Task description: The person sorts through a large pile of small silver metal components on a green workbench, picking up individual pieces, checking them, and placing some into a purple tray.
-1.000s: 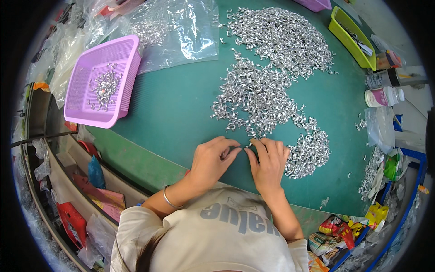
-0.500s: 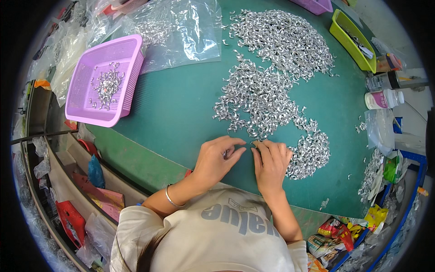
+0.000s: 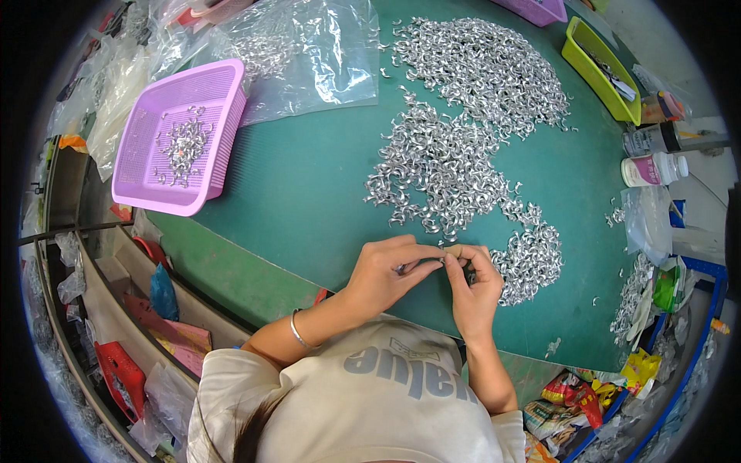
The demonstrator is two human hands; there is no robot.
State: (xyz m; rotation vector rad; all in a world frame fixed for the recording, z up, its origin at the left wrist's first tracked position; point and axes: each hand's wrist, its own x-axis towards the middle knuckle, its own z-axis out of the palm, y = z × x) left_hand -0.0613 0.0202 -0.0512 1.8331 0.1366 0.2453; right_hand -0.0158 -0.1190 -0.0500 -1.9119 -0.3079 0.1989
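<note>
Left hand (image 3: pixel 386 274), right hand (image 3: pixel 475 289): fingertips narrowed together; cannot tell if holding.
Curved metal pieces (image 3: pixel 444 166): heaped just beyond, likely for reach.

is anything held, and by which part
Seemingly a tiny silvery metal piece, in the grip of left hand and right hand; which part cannot be told.

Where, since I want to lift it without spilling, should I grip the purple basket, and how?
I'd grip the purple basket by its long rims, from left and right at once: it is broad and open with loose metal pieces inside, so a level hold looks safest. The right side looks easier, with bare green tabletop beside it.
</note>
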